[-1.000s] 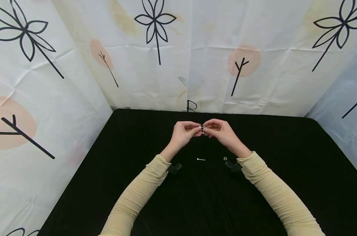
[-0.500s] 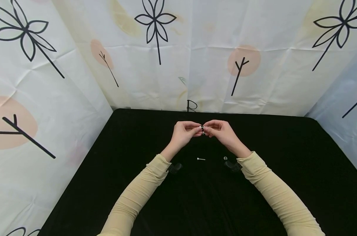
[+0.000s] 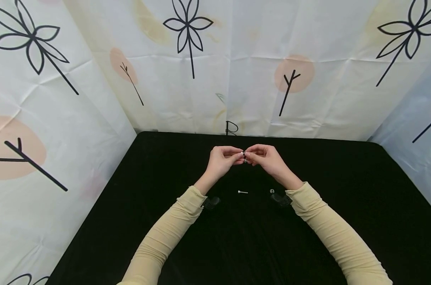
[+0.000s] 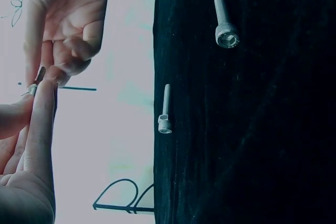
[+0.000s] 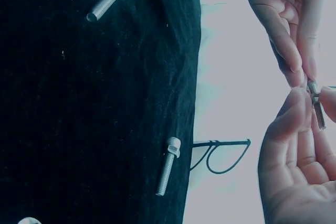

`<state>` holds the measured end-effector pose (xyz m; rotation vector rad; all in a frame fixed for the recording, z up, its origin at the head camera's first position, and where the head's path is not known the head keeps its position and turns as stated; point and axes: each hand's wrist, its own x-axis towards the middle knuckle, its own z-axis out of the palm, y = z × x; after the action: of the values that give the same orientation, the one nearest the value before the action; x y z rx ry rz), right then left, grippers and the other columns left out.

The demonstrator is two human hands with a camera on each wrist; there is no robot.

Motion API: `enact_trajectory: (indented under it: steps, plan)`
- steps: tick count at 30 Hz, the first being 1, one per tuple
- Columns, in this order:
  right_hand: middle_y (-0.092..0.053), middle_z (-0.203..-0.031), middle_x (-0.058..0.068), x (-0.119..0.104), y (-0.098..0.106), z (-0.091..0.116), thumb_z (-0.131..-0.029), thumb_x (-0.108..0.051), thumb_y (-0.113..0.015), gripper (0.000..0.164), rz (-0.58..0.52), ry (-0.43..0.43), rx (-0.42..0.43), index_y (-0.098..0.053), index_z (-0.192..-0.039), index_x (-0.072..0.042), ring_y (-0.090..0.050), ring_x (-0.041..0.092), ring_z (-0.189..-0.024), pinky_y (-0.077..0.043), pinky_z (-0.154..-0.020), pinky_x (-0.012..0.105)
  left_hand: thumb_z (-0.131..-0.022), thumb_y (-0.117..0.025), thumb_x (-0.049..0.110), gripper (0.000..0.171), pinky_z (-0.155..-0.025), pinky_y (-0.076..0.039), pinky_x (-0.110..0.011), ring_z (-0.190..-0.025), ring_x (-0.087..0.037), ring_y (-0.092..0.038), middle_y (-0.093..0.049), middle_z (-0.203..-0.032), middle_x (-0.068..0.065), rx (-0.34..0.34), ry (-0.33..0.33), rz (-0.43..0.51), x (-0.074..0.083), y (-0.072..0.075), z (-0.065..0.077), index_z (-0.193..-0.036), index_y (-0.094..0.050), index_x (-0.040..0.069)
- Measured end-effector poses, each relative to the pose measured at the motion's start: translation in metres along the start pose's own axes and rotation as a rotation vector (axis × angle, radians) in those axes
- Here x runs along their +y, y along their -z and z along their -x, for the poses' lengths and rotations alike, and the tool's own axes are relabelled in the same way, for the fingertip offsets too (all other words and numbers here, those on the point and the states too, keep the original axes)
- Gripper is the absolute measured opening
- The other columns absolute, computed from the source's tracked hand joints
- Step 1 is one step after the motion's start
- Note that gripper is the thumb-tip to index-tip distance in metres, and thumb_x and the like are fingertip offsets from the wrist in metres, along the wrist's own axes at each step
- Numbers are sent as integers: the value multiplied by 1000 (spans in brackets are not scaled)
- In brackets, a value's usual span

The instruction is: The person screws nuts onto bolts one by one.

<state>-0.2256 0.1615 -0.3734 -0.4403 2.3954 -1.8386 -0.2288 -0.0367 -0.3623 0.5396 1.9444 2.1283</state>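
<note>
My left hand (image 3: 220, 162) and right hand (image 3: 267, 158) meet fingertip to fingertip above the far part of the black table. Between them is a small silver socket-head bolt (image 5: 319, 116), its threaded shaft pointing toward the right hand. Thumb and fingers of the left hand pinch it by the head. The right thumb and forefinger pinch a nut (image 5: 315, 98) on its shaft. Partly hidden behind the hands in the head view, a second bolt (image 4: 167, 100) lies on the table with a nut (image 4: 164, 118) near its head.
On the black tabletop (image 3: 244, 241), nearer the body, lie a loose bolt (image 3: 242, 192) and, to its right, a loose nut (image 3: 272, 191). Dark wrist cameras hang below both sleeves. A patterned white curtain (image 3: 251, 95) surrounds the table's back and sides.
My right fingers have shifted slightly around the nut, and the bolt shaft that showed past them a second ago is now covered in the head view. The left hand holds still.
</note>
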Motion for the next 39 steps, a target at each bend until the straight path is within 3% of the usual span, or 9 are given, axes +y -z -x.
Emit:
enact_trajectory:
  steps: [4, 9, 12, 16, 20, 27, 33, 39]
  plan:
    - [-66, -89, 13, -3, -1, -1, -98, -28, -57, 33, 22, -26, 8, -64, -107, 3, -63, 20, -80, -57, -68, 28, -91, -61, -3, 20, -82, -57, -42, -91, -34, -68, -67, -101, -25, -4, -4, -9, 0, 0, 0, -107, -64, -15]
    - [-65, -98, 18, -2, -1, 0, -95, -17, -62, 27, -31, 28, -11, -61, -111, 5, -64, 24, -85, -57, -73, 35, -91, -61, -4, 19, -82, -57, -41, -89, -32, -69, -67, -101, -26, 8, 11, 2, 1, 1, 1, -106, -64, -16]
    - [-66, -100, 19, -1, 0, 0, -94, -14, -64, 26, -26, 52, -19, -61, -110, 7, -64, 30, -88, -56, -75, 40, -91, -62, -3, 18, -80, -58, -39, -86, -28, -70, -68, -99, -24, 24, -2, 5, -9, 2, -3, -105, -66, -14]
    - [-67, -92, 16, 0, -1, -2, -97, -22, -60, 29, 19, 23, -4, -64, -106, 5, -64, 28, -83, -57, -71, 35, -90, -64, 2, 17, -76, -59, -35, -84, -25, -70, -70, -96, -19, 42, -27, -6, -22, 3, -9, -103, -68, -9]
    - [-66, -91, 16, -2, -2, -2, -98, -25, -58, 31, 6, 9, 3, -64, -107, 4, -64, 21, -80, -57, -70, 31, -91, -64, 1, 16, -75, -60, -35, -83, -25, -70, -70, -95, -19, 49, -36, -13, -23, 3, -9, -102, -68, -9]
    - [-65, -100, 22, 0, 0, -1, -94, -14, -64, 26, -35, 50, -13, -62, -110, 6, -65, 27, -85, -57, -78, 42, -90, -64, 1, 16, -75, -60, -34, -82, -23, -71, -70, -93, -17, 47, -48, -5, -26, 3, -11, -101, -68, -9]
    - [-65, -91, 19, 2, 1, -3, -97, -25, -59, 31, 30, -2, -6, -66, -106, 3, -64, 23, -80, -58, -71, 33, -90, -65, 3, 16, -74, -60, -34, -82, -23, -71, -70, -93, -16, 54, -45, -21, -27, 2, -11, -101, -69, -8]
    - [-65, -102, 19, 3, 1, -1, -94, -13, -64, 26, -45, 38, -19, -61, -112, 6, -66, 23, -86, -58, -77, 37, -90, -65, 2, 16, -75, -60, -34, -82, -23, -71, -70, -93, -17, 53, -39, -7, -26, 1, -11, -101, -68, -9]
